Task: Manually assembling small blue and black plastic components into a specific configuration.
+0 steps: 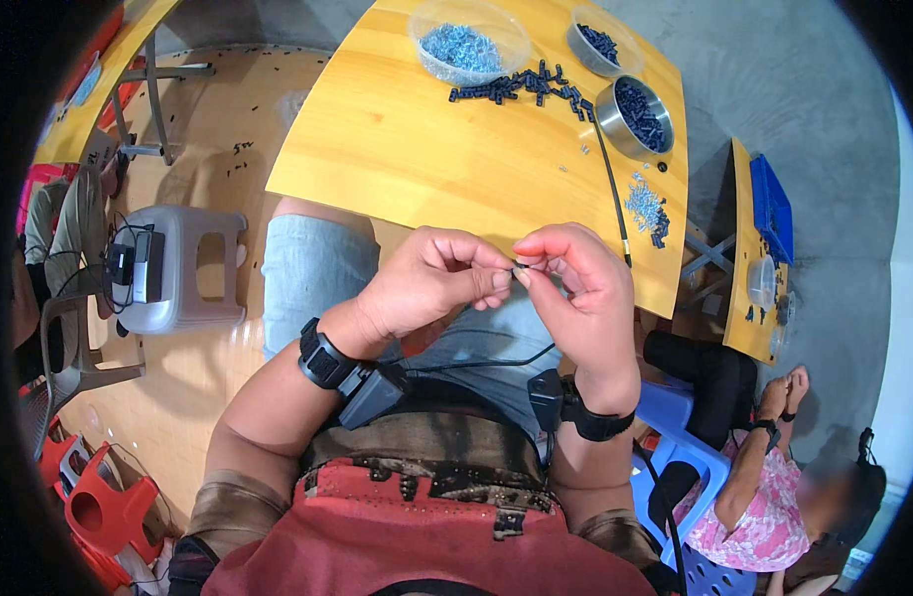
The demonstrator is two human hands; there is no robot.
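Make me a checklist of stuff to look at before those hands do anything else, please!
1. Left hand and right hand both at the small dark piece: ok, fingertips pinching.
2. Small dark piece turned the right way: cannot tell, fingers hide most of it.
3. Metal bowl upright: ok, filled with dark bits.
4. Black pieces all in bowls: not ok, many lie loose on the yellow table.
5. Light-blue pieces inside a clear bowl: ok.

Left hand (441, 283) and right hand (585, 293) before worktop (407, 144); three bowls (517, 50) on its far side, parts pile (516, 87) between; stool (186, 268) left.
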